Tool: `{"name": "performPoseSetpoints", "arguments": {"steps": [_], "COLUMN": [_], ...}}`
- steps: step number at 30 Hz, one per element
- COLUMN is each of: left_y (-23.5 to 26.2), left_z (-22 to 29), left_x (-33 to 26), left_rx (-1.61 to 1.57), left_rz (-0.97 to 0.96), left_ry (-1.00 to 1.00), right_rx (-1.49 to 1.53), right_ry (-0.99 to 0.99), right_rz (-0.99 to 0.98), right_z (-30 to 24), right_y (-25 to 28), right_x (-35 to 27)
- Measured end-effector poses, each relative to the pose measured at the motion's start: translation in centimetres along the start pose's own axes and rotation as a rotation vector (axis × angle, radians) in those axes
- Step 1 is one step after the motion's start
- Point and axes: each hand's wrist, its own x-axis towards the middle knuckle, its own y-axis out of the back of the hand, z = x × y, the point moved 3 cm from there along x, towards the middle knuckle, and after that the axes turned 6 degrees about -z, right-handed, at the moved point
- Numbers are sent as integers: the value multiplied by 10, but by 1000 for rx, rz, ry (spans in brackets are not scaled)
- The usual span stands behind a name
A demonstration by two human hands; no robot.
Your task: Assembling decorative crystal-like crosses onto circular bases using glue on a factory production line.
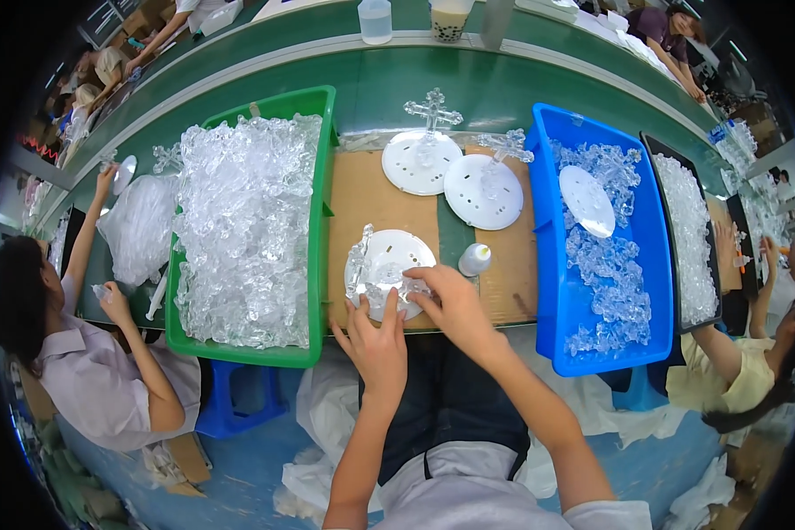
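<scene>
On the cardboard before me lies a white round disc with small holes. A clear plastic piece rests on its near half, partly hidden by my fingers. My right hand pinches the right part of this piece between thumb and fingers. At the disc's near edge, my left hand has thumb and index closed on its near side, the other fingers reaching out. A clear ornate piece leans along the disc's left rim. A small white bottle stands just right of the disc.
Two white discs bearing clear crosses stand behind. A green bin of clear parts is left; a blue bin with clear crosses and a disc is right. A black tray stands beyond. People work on both sides.
</scene>
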Motion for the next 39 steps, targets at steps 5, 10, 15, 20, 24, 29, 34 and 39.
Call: {"name": "performPoseSetpoints", "arguments": {"steps": [5,10,15,20,24,29,34,39], "left_y": [6,6,7,7,10,9,10,10], "left_z": [-1,2,-3,0,0,0,0,0], "left_x": [0,2,0,2,3,3,3,3], "left_rx": [44,23,3,-28,-39,-24,-19,-17], "left_rz": [-13,-26,-35,-44,-39,-37,-40,-38], "left_ry": [30,11,52,60,61,51,53,56], "right_rx": [-74,-119,57,-58,-118,-187,-224,-184], "right_ry": [-225,-119,-148,-225,-254,-250,-235,-239], "right_rz": [483,618,299,72,26,-25,-6,20], "right_z": [-3,32,12,-11,-16,-18,-16,-13], "right_y": [15,32,28,19,13,4,0,0], "right_x": [-55,-23,-48,-87,-86,-79,-73,-73]}}
